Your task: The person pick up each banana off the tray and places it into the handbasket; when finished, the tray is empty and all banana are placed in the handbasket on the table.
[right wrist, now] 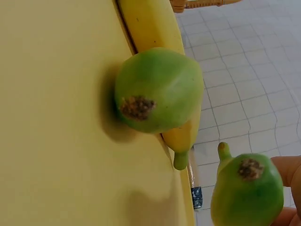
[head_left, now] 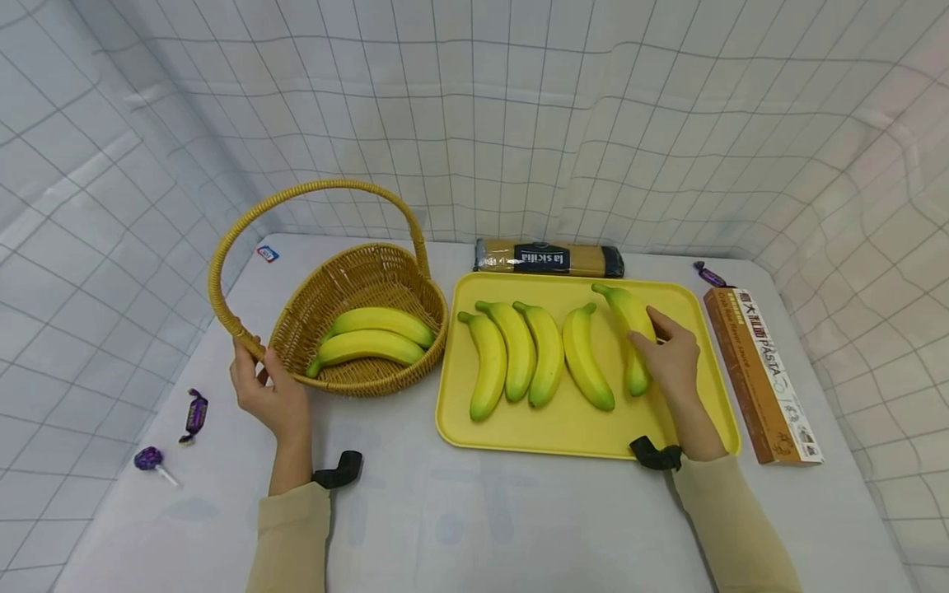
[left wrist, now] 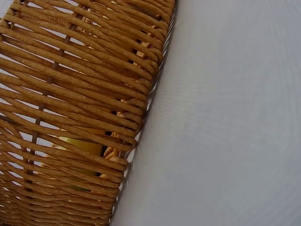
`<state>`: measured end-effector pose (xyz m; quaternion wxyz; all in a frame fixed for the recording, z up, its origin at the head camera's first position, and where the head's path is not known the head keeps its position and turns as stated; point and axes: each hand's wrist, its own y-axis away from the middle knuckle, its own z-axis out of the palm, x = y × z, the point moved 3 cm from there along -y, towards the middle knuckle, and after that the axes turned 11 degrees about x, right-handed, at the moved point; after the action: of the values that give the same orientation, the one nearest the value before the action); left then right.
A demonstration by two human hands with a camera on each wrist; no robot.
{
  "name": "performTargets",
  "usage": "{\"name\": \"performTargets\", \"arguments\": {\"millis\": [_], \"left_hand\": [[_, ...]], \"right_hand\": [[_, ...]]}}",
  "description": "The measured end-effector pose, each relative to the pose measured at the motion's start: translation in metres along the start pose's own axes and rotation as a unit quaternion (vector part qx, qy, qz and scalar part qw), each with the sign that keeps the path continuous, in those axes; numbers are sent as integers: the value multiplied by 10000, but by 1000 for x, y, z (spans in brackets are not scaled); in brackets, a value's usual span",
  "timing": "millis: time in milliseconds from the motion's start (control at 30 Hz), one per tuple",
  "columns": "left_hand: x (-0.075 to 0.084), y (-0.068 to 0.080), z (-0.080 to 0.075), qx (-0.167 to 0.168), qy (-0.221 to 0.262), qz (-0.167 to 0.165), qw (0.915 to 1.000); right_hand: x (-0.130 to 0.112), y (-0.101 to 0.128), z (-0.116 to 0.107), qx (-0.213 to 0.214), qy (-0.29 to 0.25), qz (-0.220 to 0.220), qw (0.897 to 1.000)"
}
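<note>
A wicker basket point(head_left: 356, 284) with a tall hoop handle stands at the left and holds two yellow bananas point(head_left: 378, 333). My left hand point(head_left: 270, 395) grips the base of the handle at the basket's near-left rim. The left wrist view shows only the woven basket wall point(left wrist: 70, 94), with a banana point(left wrist: 84, 143) showing through a gap. A yellow tray point(head_left: 571, 424) to the right carries several bananas side by side. My right hand point(head_left: 670, 354) is curled round the rightmost banana point(head_left: 630, 321). Its green tip point(right wrist: 247, 193) fills the lower right of the right wrist view, beside a fingertip point(right wrist: 289, 169).
A spaghetti packet point(head_left: 549, 259) lies behind the tray and a long pasta box point(head_left: 764, 375) along its right side. Purple sweets point(head_left: 196, 414), a lollipop point(head_left: 151, 459) and another sweet point(head_left: 709, 273) lie on the grey table point(head_left: 474, 519). Grid-patterned cloth walls surround it.
</note>
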<state>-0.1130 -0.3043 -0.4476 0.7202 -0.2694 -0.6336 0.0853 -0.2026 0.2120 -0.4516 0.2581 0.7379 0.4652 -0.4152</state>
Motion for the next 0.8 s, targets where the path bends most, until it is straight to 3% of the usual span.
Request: {"name": "performTargets", "arguments": {"millis": [233, 433, 800], "left_hand": [[2, 0, 1, 29, 83, 63, 9999], [0, 0, 0, 9, -30, -30, 10000], [-3, 0, 2, 77, -122, -14, 9999]], "right_hand": [[-24, 12, -3, -127, -158, -683, 9975], [-61, 25, 2, -450, -436, -1443, 9876], [-130, 46, 51, -1137, -956, -2363, 9603]]}}
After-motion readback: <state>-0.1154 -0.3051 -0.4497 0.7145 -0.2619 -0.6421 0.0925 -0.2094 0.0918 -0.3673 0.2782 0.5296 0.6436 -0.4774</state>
